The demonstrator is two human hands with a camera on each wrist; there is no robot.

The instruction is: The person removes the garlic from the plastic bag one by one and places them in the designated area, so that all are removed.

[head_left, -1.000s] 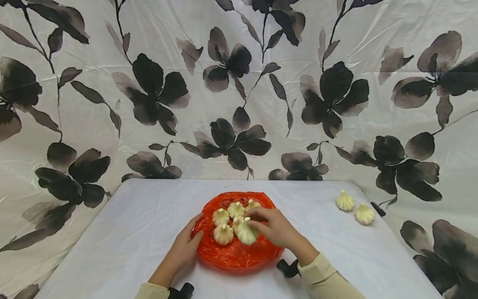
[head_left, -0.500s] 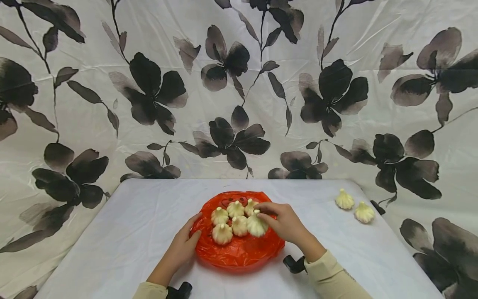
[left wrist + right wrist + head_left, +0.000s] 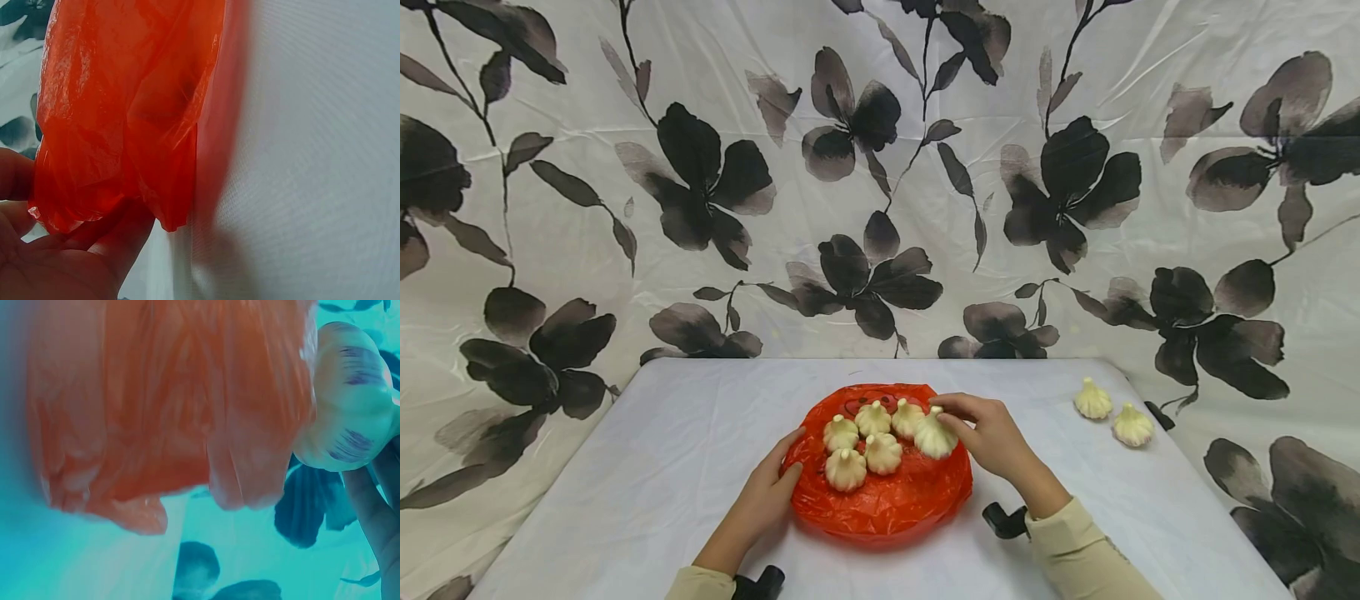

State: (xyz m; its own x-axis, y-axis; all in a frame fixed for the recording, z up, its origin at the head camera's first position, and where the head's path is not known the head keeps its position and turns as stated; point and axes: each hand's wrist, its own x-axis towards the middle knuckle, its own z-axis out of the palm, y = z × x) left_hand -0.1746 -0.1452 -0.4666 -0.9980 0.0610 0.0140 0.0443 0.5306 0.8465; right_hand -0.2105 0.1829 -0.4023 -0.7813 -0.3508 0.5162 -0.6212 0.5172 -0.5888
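Note:
A red plastic bag (image 3: 880, 517) is spread over a round, raised shape on the table, and what lies under it is hidden. Several pale garlic bulbs (image 3: 846, 470) sit on top of it. My left hand (image 3: 769, 492) holds the bag's left edge; in the left wrist view its fingers (image 3: 122, 240) reach under the crinkled plastic. By its stem, my right hand (image 3: 996, 437) pinches one garlic bulb (image 3: 935, 435) at the bag's right side. In the right wrist view this bulb (image 3: 350, 403) shows purple streaks and overlaps the bag's edge, so contact is unclear.
Two more garlic bulbs, one (image 3: 1092, 400) behind the other (image 3: 1132, 427), lie near the table's right edge. A white cloth covers the table (image 3: 662, 450). Behind it hangs a floral sheet (image 3: 970, 250). Black wrist mounts (image 3: 1004, 521) stick out beside both forearms.
My right hand has carried its garlic bulb right and a little farther back, from the middle of the group to the bag's right side. The left hand stays at the bag's edge.

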